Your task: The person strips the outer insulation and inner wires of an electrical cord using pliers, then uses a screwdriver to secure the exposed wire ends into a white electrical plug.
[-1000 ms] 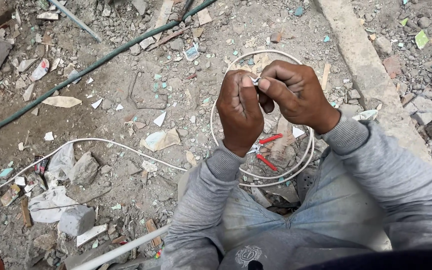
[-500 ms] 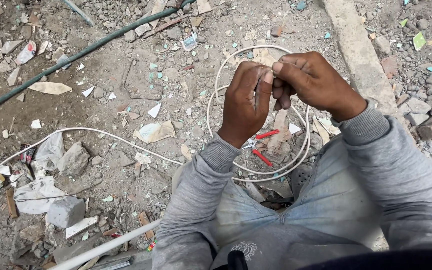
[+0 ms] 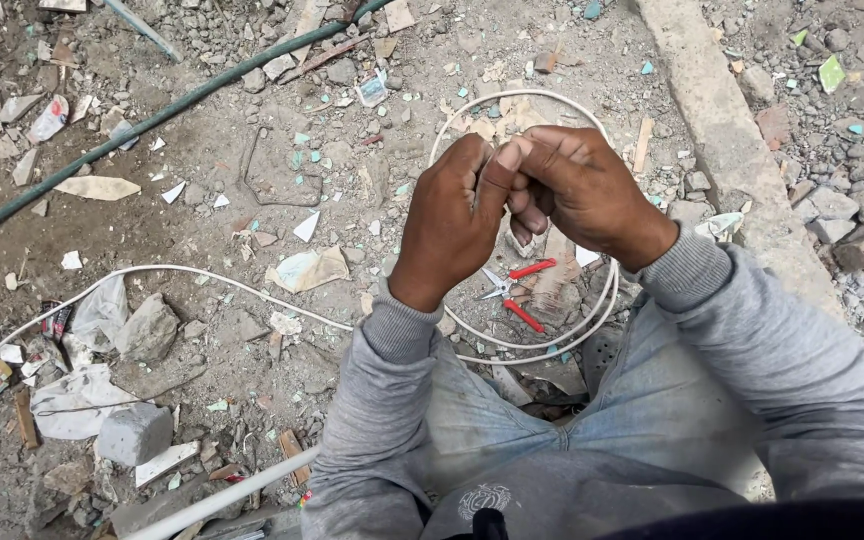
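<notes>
White cable [image 3: 592, 318] end hidden by fingers [image 3: 492, 180]

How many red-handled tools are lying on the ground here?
1: a pair of red-handled pliers lies on the rubble inside the white cable loop, just below the left hand and right hand. Others could be hidden under the debris.

Two hands [image 3: 512, 210], one white cable [image 3: 532, 340], one red-handled pliers [image 3: 517, 290], one green hose [image 3: 152, 120], one grey block [image 3: 134, 432].
</notes>
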